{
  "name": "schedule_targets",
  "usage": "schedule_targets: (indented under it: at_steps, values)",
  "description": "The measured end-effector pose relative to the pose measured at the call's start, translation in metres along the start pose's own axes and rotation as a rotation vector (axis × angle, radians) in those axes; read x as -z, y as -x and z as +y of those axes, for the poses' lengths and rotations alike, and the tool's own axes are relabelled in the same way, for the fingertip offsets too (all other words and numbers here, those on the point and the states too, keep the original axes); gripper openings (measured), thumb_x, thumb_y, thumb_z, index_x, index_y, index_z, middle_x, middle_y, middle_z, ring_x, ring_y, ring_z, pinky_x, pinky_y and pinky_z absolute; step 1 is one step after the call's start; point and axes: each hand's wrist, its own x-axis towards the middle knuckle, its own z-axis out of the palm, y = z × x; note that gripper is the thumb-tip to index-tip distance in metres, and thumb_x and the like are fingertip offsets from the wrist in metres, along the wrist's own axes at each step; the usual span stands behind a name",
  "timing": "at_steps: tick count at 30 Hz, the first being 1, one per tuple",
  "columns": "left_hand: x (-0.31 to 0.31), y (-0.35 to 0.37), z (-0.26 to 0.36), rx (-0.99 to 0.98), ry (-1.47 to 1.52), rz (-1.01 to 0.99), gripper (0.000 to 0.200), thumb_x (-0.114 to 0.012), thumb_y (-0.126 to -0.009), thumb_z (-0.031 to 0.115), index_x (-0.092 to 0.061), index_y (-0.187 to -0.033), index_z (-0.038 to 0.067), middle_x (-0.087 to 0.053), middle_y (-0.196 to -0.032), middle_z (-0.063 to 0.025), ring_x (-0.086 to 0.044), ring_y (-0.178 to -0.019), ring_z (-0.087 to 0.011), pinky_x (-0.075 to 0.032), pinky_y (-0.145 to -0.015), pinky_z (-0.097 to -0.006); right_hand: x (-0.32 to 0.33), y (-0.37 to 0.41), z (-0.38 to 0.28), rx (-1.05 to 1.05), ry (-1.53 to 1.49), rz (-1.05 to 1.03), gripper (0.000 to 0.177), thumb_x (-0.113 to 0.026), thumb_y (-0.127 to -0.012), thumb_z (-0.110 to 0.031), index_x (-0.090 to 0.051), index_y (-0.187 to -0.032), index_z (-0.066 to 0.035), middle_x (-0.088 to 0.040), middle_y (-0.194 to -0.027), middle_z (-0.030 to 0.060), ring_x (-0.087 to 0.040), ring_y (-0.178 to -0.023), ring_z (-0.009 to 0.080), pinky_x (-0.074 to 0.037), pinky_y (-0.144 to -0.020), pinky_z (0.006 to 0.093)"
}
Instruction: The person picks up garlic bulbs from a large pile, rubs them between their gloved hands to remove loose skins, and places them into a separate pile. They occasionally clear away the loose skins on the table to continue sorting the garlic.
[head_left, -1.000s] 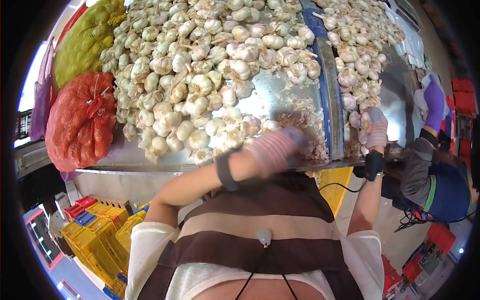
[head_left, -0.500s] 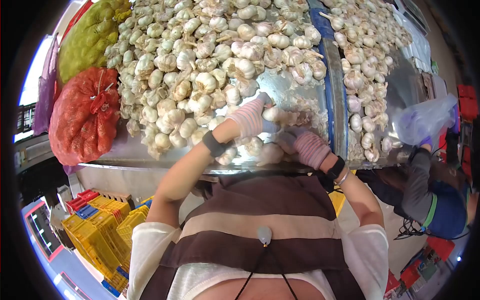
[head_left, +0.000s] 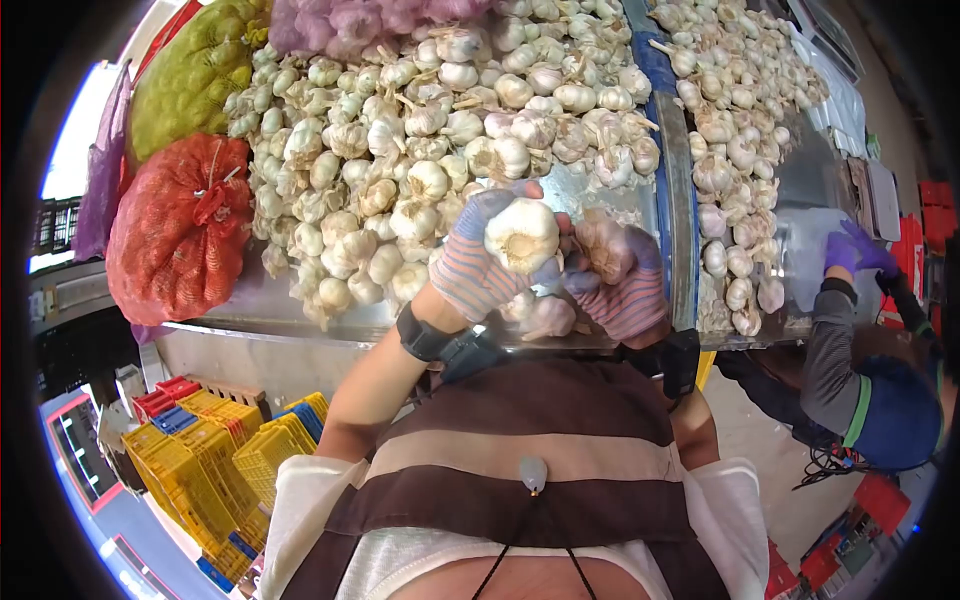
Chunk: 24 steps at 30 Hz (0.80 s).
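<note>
My left hand [head_left: 478, 262], in a striped glove with bare fingertips, is closed around a white garlic bulb [head_left: 522, 236], its root end facing me. Close beside it, my right hand [head_left: 628, 290] in a matching glove grips a second, browner garlic bulb [head_left: 604, 247]. Both bulbs are held up above the metal table's front edge. Under and between my hands lie a few loose bulbs [head_left: 548, 317]. A large heap of garlic [head_left: 400, 185] spreads over the table beyond my left hand.
A red mesh sack [head_left: 180, 235] and a yellow-green mesh sack [head_left: 195, 80] stand at left; a purple mesh sack [head_left: 370, 22] lies at the back. A blue-edged divider [head_left: 676, 200] separates more garlic [head_left: 735, 150]. At right, a co-worker's purple-gloved hands [head_left: 855, 250] hold clear plastic. Yellow crates [head_left: 190, 465] stand lower left.
My hands have risen toward me and turned, bringing both bulbs into clear view. A purple mesh sack has appeared over the back of the heap. The co-worker's hands have shifted.
</note>
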Motion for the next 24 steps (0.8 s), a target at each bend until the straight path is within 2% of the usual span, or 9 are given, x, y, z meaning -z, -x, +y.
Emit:
schedule_targets:
  at_steps: [2,6,11,14,16,18,20,22,24]
  values:
    - [-0.010,0.006,0.000,0.014,0.006,-0.045,0.036,-0.054,-0.087,0.038,-0.053,-0.107,0.009,-0.062,-0.097,-0.0183,-0.062,-0.083,-0.0290,-0.053,-0.069,-0.0382,-0.008,0.002,0.004,0.039,-0.019,0.078,0.040,-0.063,-0.077,-0.027,-0.050,-0.108,-0.005,-0.050,-0.118,0.0192,-0.055,-0.091,0.0236,-0.052,-0.078,0.0308]
    - [-0.014,0.009,-0.004,-0.018,0.024,0.031,0.030,-0.054,-0.087,0.033,-0.054,-0.103,0.007,-0.062,-0.092,-0.0163,-0.062,-0.080,-0.0273,-0.051,-0.068,-0.0381,-0.005,-0.001,0.005,0.000,-0.053,0.036,0.037,-0.063,-0.078,-0.026,-0.051,-0.106,-0.007,-0.053,-0.111,0.0179,-0.054,-0.084,0.0226,-0.051,-0.073,0.0304]
    - [-0.004,0.005,-0.009,-0.058,-0.017,0.043,0.026,-0.049,-0.089,0.032,-0.055,-0.095,0.007,-0.059,-0.092,-0.0164,-0.060,-0.081,-0.0294,-0.053,-0.067,-0.0378,-0.011,0.001,0.006,0.094,0.169,0.094,0.026,-0.062,-0.079,-0.026,-0.055,-0.097,-0.009,-0.055,-0.085,0.0124,-0.052,-0.073,0.0207,-0.049,-0.065,0.0282]
    - [-0.004,0.006,-0.014,-0.086,-0.054,0.017,0.019,-0.053,-0.088,0.023,-0.055,-0.097,0.007,-0.060,-0.090,-0.0139,-0.061,-0.082,-0.0261,-0.053,-0.067,-0.0366,-0.008,0.001,0.005,0.154,0.308,0.148,0.020,-0.061,-0.080,-0.025,-0.056,-0.093,-0.010,-0.055,-0.082,0.0105,-0.052,-0.072,0.0194,-0.049,-0.063,0.0276]
    - [-0.010,0.011,-0.018,-0.405,-1.140,0.154,0.017,-0.059,-0.083,0.008,-0.055,-0.099,0.007,-0.061,-0.088,-0.0121,-0.061,-0.082,-0.0230,-0.054,-0.068,-0.0350,-0.009,0.003,0.003,0.132,0.328,0.150,0.020,-0.060,-0.080,-0.024,-0.056,-0.093,-0.009,-0.056,-0.083,0.0096,-0.053,-0.073,0.0185,-0.049,-0.064,0.0278]
    - [-0.004,0.010,-0.017,-0.409,-1.228,0.187,0.021,-0.060,-0.080,0.003,-0.055,-0.100,0.006,-0.061,-0.088,-0.0102,-0.061,-0.083,-0.0206,-0.053,-0.069,-0.0328,-0.004,0.004,0.000,0.110,0.349,0.151,0.019,-0.060,-0.081,-0.024,-0.056,-0.093,-0.009,-0.056,-0.083,0.0086,-0.054,-0.074,0.0176,-0.049,-0.065,0.0279]
    - [-0.007,0.011,-0.016,-0.412,-1.317,0.224,0.025,-0.062,-0.078,-0.001,-0.054,-0.101,0.005,-0.061,-0.088,-0.0084,-0.061,-0.083,-0.0181,-0.052,-0.070,-0.0306,0.010,0.004,0.001,0.136,0.350,0.243,0.019,-0.058,-0.082,-0.022,-0.056,-0.093,-0.007,-0.057,-0.084,0.0065,-0.055,-0.079,0.0159,-0.049,-0.067,0.0285]
    - [-0.029,0.013,-0.014,-0.552,-1.775,0.167,0.025,-0.065,-0.078,0.003,-0.054,-0.101,0.004,-0.061,-0.089,-0.0061,-0.061,-0.082,-0.0153,-0.051,-0.071,-0.0270,0.001,0.003,0.003,0.149,0.305,0.251,0.018,-0.057,-0.083,-0.021,-0.056,-0.093,-0.007,-0.057,-0.086,0.0056,-0.055,-0.081,0.0158,-0.049,-0.068,0.0288]
    - [-0.003,0.005,-0.014,-0.564,-1.725,0.127,0.027,-0.066,-0.077,0.005,-0.054,-0.101,0.004,-0.062,-0.089,-0.0052,-0.061,-0.081,-0.0148,-0.050,-0.071,-0.0263,-0.017,0.003,0.005,0.165,0.262,0.260,0.017,-0.056,-0.084,-0.020,-0.055,-0.093,-0.006,-0.057,-0.087,0.0047,-0.055,-0.082,0.0156,-0.049,-0.068,0.0291]
